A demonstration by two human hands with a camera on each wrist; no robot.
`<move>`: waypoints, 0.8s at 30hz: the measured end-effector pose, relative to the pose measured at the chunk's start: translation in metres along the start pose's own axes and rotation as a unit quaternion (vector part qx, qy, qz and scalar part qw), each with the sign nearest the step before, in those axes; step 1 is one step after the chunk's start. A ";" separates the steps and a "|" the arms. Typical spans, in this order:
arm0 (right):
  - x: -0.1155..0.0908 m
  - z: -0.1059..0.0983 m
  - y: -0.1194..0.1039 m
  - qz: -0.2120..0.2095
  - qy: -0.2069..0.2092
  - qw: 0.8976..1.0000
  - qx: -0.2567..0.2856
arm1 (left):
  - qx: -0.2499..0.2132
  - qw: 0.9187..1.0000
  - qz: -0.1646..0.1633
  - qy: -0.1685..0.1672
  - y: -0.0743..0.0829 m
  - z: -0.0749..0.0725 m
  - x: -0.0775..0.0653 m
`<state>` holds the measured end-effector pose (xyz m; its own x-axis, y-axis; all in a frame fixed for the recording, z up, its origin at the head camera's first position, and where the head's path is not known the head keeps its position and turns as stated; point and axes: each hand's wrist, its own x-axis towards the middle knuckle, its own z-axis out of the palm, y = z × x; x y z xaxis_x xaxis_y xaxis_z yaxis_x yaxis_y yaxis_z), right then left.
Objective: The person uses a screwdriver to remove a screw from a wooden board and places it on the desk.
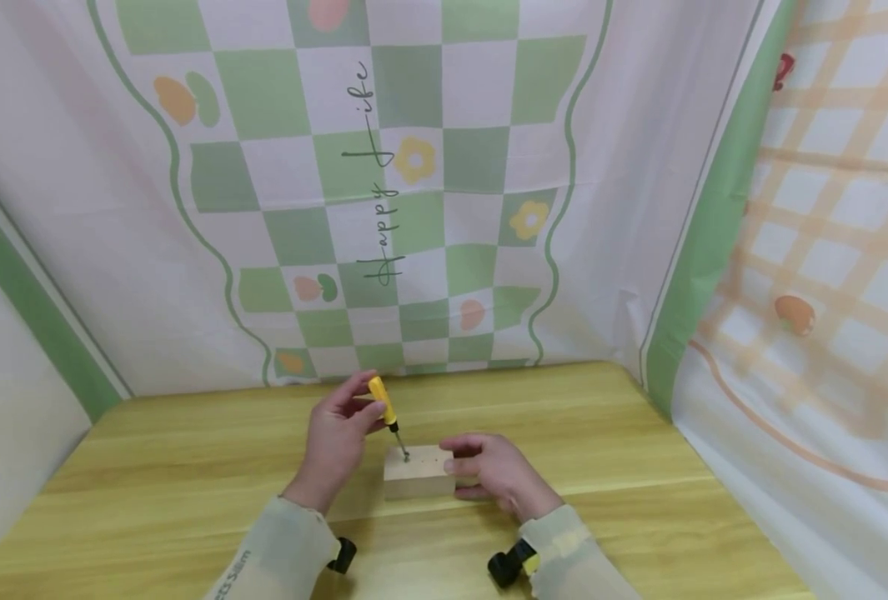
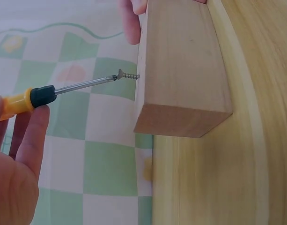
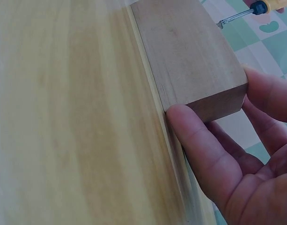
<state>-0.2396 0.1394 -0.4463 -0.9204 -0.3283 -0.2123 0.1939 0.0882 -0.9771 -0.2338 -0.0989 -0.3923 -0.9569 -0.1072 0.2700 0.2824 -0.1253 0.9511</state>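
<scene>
My left hand [image 1: 337, 442] grips a screwdriver [image 1: 383, 402] by its yellow handle, with the shaft slanting down to the right. In the left wrist view the tip of the screwdriver [image 2: 84, 85] meets the head of a screw [image 2: 129, 76], which stands partly out of a pale wooden block [image 2: 185, 61]. That block lies on the table, and small dark holes show in its top in the head view. At the block's right end, my right hand [image 1: 499, 473] holds it with thumb and fingers. The right wrist view shows the thumb [image 3: 192, 124] at the block's lower corner.
The wood-grain table [image 1: 173, 475] carries the block near its middle. Behind it hangs a green-and-white checked curtain [image 1: 286, 237] with lettering. An orange-checked cloth [image 1: 811, 250] hangs on the right. Black wrist cameras sit below both sleeves [image 1: 274, 554].
</scene>
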 end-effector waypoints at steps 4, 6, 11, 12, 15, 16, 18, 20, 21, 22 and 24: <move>0.000 0.000 0.000 -0.002 0.000 1.000 0.000 | 0.011 1.000 0.004 -0.006 0.000 0.001 0.000; 0.000 0.001 0.000 -0.002 0.001 1.000 -0.001 | 0.012 1.000 0.008 -0.008 0.000 0.001 0.000; 0.000 0.001 0.000 -0.002 0.000 1.000 -0.004 | 0.011 1.000 0.012 -0.018 -0.001 0.002 0.000; 0.000 0.001 0.000 -0.002 0.000 1.000 -0.005 | 0.011 1.000 0.013 -0.022 -0.001 0.002 -0.001; -0.001 0.001 0.000 -0.002 0.001 1.000 -0.006 | 0.026 0.999 0.023 -0.039 0.000 0.004 0.000; -0.001 0.001 0.000 -0.001 0.001 1.000 -0.007 | 0.034 0.998 0.025 -0.046 0.001 0.004 0.000; -0.001 0.000 0.000 0.000 0.001 1.000 -0.007 | 0.060 0.996 0.033 -0.065 0.002 0.004 0.000; 0.000 0.000 0.000 0.001 0.001 1.000 -0.008 | 0.093 0.991 0.042 -0.083 0.004 0.004 0.000; 0.000 0.000 0.000 0.000 0.000 1.000 -0.008 | 0.110 0.989 0.046 -0.092 0.005 0.004 0.001; 0.000 -0.001 0.000 -0.001 0.000 1.000 -0.008 | 0.128 0.986 0.050 -0.099 0.006 0.004 0.000; 0.000 -0.001 0.000 -0.005 -0.001 1.000 -0.008 | 0.158 0.979 0.059 -0.111 0.008 0.005 -0.001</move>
<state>-0.2403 0.1403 -0.4467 -0.9212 -0.3317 -0.2032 0.1797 0.1005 -0.9786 -0.2309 -0.0952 -0.3840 -0.9197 0.1188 0.3742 0.3910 0.1895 0.9007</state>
